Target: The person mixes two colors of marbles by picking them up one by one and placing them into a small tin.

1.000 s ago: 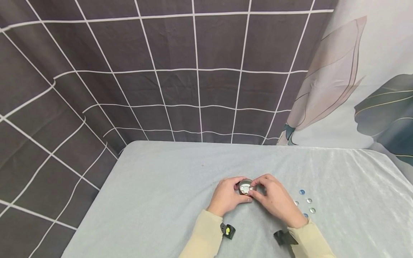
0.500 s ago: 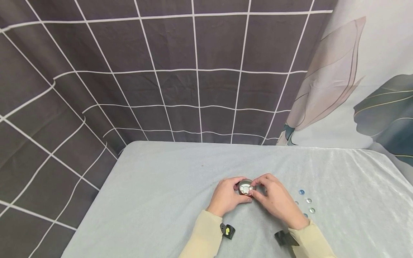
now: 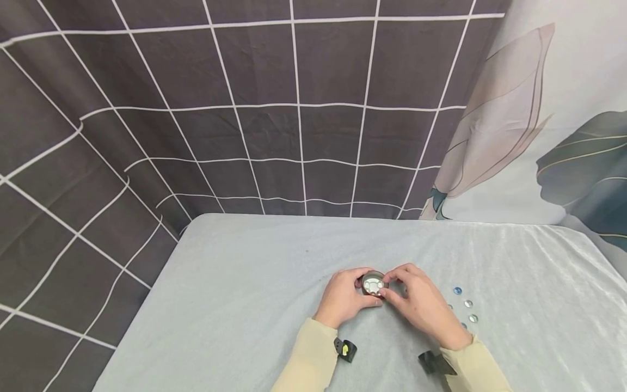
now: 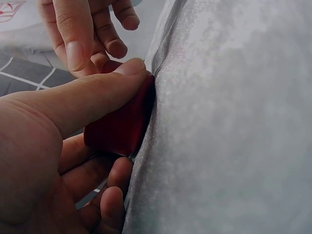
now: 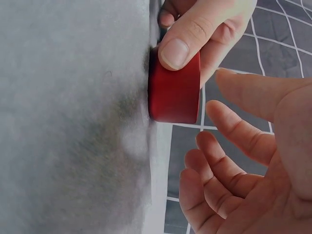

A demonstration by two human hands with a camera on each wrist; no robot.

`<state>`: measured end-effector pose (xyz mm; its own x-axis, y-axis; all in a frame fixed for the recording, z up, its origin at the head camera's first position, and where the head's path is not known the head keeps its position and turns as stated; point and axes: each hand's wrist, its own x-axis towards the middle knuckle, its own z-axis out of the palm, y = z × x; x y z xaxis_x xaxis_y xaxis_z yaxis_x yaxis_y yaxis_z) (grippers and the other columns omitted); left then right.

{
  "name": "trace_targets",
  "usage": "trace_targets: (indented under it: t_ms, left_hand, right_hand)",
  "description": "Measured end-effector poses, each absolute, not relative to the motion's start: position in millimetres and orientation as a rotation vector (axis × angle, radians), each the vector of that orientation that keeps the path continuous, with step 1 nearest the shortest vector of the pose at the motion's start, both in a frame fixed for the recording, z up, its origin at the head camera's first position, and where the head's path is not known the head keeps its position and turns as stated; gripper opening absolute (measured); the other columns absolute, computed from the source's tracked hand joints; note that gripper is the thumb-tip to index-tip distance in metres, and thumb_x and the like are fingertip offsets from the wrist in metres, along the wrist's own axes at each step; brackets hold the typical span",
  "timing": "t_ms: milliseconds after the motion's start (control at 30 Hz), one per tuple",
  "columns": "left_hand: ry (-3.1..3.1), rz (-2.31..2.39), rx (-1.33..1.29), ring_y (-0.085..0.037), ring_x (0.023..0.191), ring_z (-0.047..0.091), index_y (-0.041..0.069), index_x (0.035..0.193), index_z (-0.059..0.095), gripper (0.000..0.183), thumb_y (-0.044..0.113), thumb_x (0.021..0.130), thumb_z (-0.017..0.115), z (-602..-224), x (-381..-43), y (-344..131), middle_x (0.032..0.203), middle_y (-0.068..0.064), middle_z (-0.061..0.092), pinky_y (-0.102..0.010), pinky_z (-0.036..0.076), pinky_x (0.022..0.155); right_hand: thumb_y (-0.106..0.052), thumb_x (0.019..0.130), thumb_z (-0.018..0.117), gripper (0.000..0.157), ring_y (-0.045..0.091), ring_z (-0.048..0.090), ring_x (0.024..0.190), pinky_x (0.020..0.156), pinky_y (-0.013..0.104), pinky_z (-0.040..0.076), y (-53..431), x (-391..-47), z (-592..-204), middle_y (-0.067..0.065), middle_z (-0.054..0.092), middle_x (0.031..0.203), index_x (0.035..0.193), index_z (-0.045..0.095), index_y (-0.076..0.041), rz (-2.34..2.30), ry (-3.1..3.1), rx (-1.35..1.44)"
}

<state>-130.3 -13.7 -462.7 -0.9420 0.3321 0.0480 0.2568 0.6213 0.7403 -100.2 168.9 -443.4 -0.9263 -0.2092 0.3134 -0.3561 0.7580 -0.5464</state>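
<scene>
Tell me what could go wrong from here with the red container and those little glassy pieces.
The right hand has its fingertips close to the open rim of the red container, so a bump might tilt it, though the left hand grips it. Also, the glassy pieces lie loose on the cloth near the right hand's wrist, so a careless sweep of that arm could scatter them.

A pale grey cloth covers the table on the near side. Dark fabric with a white grid hangs along the far side and the left; at far right, white fabric bears large pink and blue-grey leaves.
</scene>
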Motion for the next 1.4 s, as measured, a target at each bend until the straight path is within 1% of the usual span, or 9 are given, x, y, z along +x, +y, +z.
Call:
trace_targets:
  t_ms: [333, 700, 933, 1133, 1400]
  left_hand:
    - [2.73, 1.241, 0.502, -0.003, 0.074, 0.049, 0.023, 0.12, 0.073, 0.054, 0.032, 0.07, 0.093, -462.6, -130.4, -14.2, 0.086, 0.012, 0.062, -0.022, 0.042, 0.069]
    - [2.737, 1.25, 0.512, -0.003, 0.076, 0.05, 0.022, 0.119, 0.073, 0.053, 0.031, 0.07, 0.093, -462.8, -130.9, -15.1, 0.088, 0.01, 0.065, -0.021, 0.042, 0.07]
    - [2.739, 1.252, 0.514, -0.004, 0.079, 0.053, 0.022, 0.119, 0.073, 0.055, 0.029, 0.069, 0.094, -464.5, -130.5, -14.5, 0.093, 0.011, 0.067, -0.022, 0.044, 0.074]
    - [2.748, 1.242, 0.512, -0.004, 0.083, 0.057, 0.022, 0.119, 0.074, 0.055, 0.029, 0.069, 0.094, -463.7, -130.4, -14.0, 0.097, 0.01, 0.07, -0.023, 0.046, 0.078]
    - [2.748, 1.233, 0.492, -0.003, 0.082, 0.056, 0.022, 0.121, 0.073, 0.056, 0.03, 0.069, 0.094, -463.3, -130.2, -13.8, 0.096, 0.009, 0.07, -0.023, 0.047, 0.078]
  right_hand:
    - [-0.016, 0.082, 0.084, 0.017, 0.018, 0.062, 0.091, 0.08, 0.041, 0.05, 170.2, -97.2, -442.7, -0.003, 0.064, 0.098, 0.094, 0.072, -0.014, 0.915, -2.713, 0.436]
    - [-0.014, 0.082, 0.083, 0.015, 0.015, 0.06, 0.088, 0.075, 0.037, 0.049, 172.3, -94.3, -441.2, -0.005, 0.063, 0.097, 0.092, 0.072, -0.017, 0.932, -2.706, 0.445]
    - [-0.014, 0.081, 0.083, 0.016, 0.013, 0.054, 0.078, 0.068, 0.03, 0.046, 177.0, -92.4, -442.1, -0.005, 0.062, 0.097, 0.093, 0.072, -0.015, 0.937, -2.704, 0.413]
    - [-0.015, 0.081, 0.083, 0.017, 0.011, 0.053, 0.076, 0.066, 0.029, 0.046, 181.4, -91.7, -442.7, -0.005, 0.062, 0.096, 0.093, 0.072, -0.016, 0.915, -2.685, 0.409]
    - [-0.015, 0.081, 0.084, 0.017, 0.011, 0.052, 0.075, 0.066, 0.029, 0.046, 185.0, -90.8, -441.0, -0.004, 0.062, 0.096, 0.093, 0.072, -0.015, 0.887, -2.683, 0.41]
